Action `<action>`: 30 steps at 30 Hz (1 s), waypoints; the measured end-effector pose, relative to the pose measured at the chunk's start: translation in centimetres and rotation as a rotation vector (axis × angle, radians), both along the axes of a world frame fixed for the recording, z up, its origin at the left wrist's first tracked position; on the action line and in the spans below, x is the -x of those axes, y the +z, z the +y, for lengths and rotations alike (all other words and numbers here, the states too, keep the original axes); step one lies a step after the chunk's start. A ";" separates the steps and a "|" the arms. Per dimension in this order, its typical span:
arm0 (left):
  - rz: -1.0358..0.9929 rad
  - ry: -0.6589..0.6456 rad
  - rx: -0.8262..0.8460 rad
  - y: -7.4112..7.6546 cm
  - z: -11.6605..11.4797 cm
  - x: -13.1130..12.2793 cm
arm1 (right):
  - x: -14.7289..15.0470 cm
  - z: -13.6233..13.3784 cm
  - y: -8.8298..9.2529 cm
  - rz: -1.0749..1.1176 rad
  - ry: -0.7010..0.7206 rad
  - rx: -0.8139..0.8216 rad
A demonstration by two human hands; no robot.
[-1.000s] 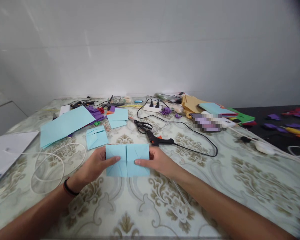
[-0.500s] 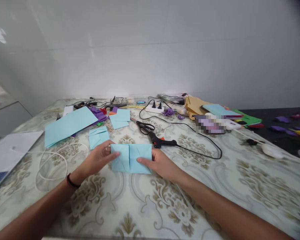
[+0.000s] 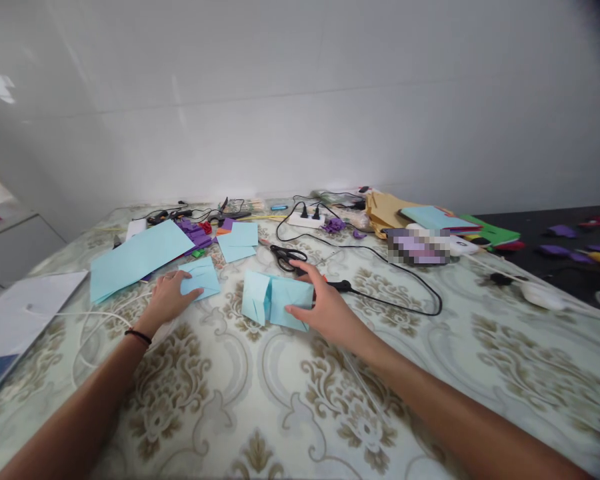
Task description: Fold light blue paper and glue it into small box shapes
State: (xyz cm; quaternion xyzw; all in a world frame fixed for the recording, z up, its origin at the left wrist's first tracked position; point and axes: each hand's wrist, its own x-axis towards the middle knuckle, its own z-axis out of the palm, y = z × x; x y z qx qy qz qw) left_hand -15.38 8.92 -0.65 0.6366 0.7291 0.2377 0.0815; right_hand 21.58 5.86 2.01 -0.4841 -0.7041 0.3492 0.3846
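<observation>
My right hand (image 3: 325, 303) holds a folded light blue paper (image 3: 285, 300) by its right end, thumb on the near face and fingers at the far edge. The paper's left flap stands partly open, away from the other panel. On the left, my left hand (image 3: 171, 297) has thumb and fingers around the near left corner of another folded light blue paper (image 3: 203, 275), which lies on the tablecloth. Black-handled scissors (image 3: 287, 257) lie just beyond my right hand. A black glue gun (image 3: 341, 286) is mostly hidden behind that hand.
Large light blue sheets (image 3: 137, 260) and small blue squares (image 3: 243, 240) lie farther back, near purple paper pieces (image 3: 195, 237). A white power strip (image 3: 306, 219) feeds a black cord looping right. Envelopes (image 3: 387, 210) and coloured papers sit back right; a white folder (image 3: 25, 313) lies left.
My left hand has let go of the held paper and moved left to the other folded piece. My right hand keeps its paper, now tilted with its left flap raised.
</observation>
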 end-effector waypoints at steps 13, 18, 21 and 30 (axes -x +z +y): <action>-0.358 -0.084 -0.053 0.7 0.7 -0.3 | -0.1 0.2 -0.4 -0.081 0.118 0.037; -0.475 -0.072 -0.049 1.1 0.3 -0.8 | -0.2 0.2 -0.7 -0.027 0.223 0.074; -0.531 -0.072 -0.051 1.5 0.0 -1.0 | -0.4 0.1 -0.5 -0.040 0.376 0.104; -0.570 -0.076 -0.094 2.8 -0.5 -1.0 | -0.6 -0.4 0.6 -0.243 0.668 0.023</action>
